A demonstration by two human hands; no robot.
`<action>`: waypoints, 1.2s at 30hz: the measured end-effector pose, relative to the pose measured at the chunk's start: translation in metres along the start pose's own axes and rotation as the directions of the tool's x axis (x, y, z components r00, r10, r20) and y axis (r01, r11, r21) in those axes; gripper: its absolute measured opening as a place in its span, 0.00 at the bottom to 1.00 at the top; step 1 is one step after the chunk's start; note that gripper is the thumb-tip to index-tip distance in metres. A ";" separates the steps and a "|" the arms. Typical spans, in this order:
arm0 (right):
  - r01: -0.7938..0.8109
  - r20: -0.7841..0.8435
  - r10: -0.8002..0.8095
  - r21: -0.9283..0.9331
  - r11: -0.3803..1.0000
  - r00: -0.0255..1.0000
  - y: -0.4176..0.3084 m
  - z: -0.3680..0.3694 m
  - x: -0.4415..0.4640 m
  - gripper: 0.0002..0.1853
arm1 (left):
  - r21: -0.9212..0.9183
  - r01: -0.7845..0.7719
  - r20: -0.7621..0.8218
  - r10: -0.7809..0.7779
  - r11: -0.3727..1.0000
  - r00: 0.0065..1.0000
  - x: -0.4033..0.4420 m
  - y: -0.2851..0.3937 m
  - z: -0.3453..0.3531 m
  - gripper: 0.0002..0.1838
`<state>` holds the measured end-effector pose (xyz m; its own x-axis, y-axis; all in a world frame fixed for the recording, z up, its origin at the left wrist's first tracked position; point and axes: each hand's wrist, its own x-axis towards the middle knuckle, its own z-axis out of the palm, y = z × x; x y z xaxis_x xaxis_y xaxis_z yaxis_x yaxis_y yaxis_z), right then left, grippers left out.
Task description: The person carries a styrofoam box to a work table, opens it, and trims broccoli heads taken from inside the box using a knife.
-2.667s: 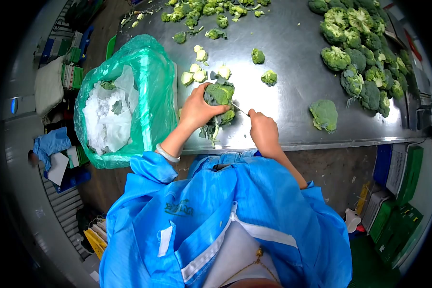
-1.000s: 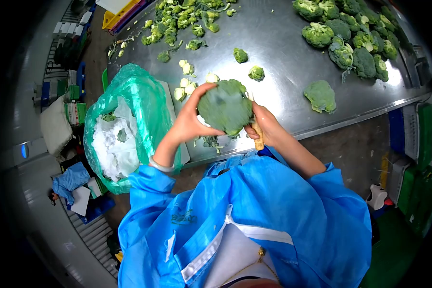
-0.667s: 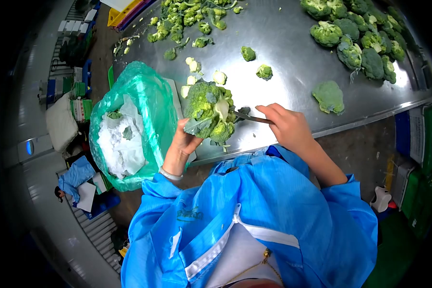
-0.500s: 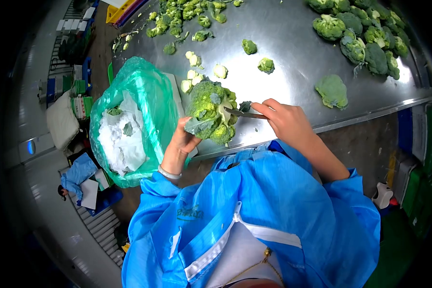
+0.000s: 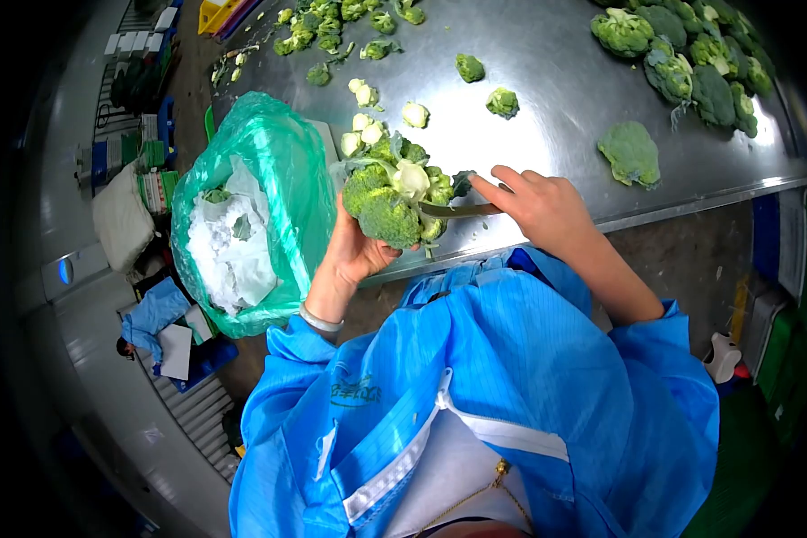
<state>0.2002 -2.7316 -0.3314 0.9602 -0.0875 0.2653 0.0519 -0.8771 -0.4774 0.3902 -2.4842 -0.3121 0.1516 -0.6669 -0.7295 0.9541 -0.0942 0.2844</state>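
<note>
My left hand [image 5: 354,252] is closed around the underside of a broccoli head [image 5: 384,213], whose pale cut stem faces up. In my right hand [image 5: 544,212] is a knife [image 5: 462,211], its blade pointing left with the tip at the broccoli beside the stem. A dark green leaf [image 5: 463,183] shows just above the blade. Several pale cut stem pieces [image 5: 360,131] lie on the metal table [image 5: 547,54] beyond the broccoli. Two small florets, one [image 5: 502,102] nearer and one [image 5: 469,67] farther, rest past the knife.
A green plastic bag [image 5: 287,193] lining a box holds white, ice-like material [image 5: 229,247] at left. Whole broccoli heads [image 5: 713,94] are piled at the far right, with a single head [image 5: 629,154] nearer. Trimmed florets [image 5: 318,27] lie at the back left. Another person [image 5: 157,314] is at lower left.
The broccoli has been turned in my left hand, so its pale stem now faces up. My right hand and the knife have shifted slightly right, and the view has moved a little.
</note>
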 end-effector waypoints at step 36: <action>0.088 0.168 -0.094 0.042 0.995 0.981 0.004 0.001 -0.002 0.11 | 0.766 -0.215 0.084 0.238 0.605 0.968 -0.032 0.006 0.035 0.58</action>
<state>0.1985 -2.7345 -0.3342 0.9835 0.0761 0.1643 0.1479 -0.8611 -0.4865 0.3825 -2.4894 -0.2654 0.3517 -0.7299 -0.5861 0.3471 -0.4798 0.8058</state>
